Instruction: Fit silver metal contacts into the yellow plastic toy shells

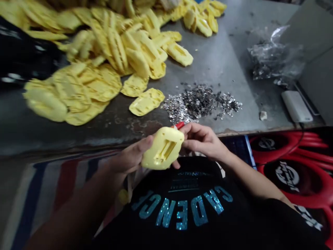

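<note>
A yellow plastic piece (pixel 163 148) sits between the person's two hands, held over the chest with a rectangular slot facing up. The left hand (pixel 130 156) cups it from the side, fingers out of sight behind it and thumb pressed on its upper edge. The right hand (pixel 203 140) comes in from the other side, its fingers bunched in a pinch on a small red object (pixel 179 125) poking out past the top corner of the piece. How much of that object lies hidden behind the plastic, I can't tell.

Just beyond the hands runs the edge of a scuffed metal table (pixel 229 66). On it lies a heap of silvery scraps (pixel 200 102), with a big pile of yellow pieces (pixel 99 59) spreading to the left, much like the one in hand. Further right are a clear plastic bag (pixel 273 52) of dark scraps and a white box (pixel 296 106) with a cord. Below the table, red rings (pixel 293 166) lie to the right and a striped cloth (pixel 52 194) to the left, while a black shirt (pixel 182 211) with glittery blue lettering fills the space under the hands.
</note>
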`<move>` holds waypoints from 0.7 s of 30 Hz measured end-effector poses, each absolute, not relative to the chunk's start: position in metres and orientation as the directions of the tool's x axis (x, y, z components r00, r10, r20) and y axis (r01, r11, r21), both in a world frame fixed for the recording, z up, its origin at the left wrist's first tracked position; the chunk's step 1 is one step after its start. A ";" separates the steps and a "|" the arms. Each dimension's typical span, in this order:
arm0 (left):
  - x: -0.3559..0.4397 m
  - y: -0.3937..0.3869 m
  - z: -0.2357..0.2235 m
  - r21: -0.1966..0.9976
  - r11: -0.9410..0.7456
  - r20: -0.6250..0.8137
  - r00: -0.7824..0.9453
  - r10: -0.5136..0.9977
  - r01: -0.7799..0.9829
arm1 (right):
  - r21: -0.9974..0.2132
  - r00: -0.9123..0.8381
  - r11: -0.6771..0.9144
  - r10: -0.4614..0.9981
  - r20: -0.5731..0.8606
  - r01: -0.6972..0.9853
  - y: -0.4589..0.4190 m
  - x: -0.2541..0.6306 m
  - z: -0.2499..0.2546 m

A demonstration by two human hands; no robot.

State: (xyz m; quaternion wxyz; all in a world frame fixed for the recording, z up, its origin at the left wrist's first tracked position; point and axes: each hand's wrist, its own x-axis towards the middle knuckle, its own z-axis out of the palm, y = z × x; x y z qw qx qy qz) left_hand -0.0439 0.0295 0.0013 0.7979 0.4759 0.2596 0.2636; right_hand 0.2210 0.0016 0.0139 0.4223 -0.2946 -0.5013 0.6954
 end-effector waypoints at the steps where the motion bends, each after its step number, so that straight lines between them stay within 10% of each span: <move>1: -0.039 0.023 0.000 0.848 0.506 -0.198 0.793 0.577 -0.156 | -0.960 -0.464 -0.101 0.886 0.032 -0.259 -0.008 0.231 0.010; 5: -0.014 0.005 0.005 0.710 0.670 -0.280 0.786 0.551 -0.216 | -0.923 -0.212 0.244 0.960 0.185 0.298 -0.026 0.294 0.002; 9: 0.004 0.003 0.018 0.644 0.713 -0.402 0.669 0.625 -0.279 | -0.584 0.076 0.136 0.943 0.324 0.801 -0.013 0.356 -0.007; 21: 0.005 -0.005 0.019 0.572 0.765 -0.485 0.631 0.606 -0.296 | -0.376 0.033 0.078 0.959 0.282 0.923 0.028 0.357 -0.017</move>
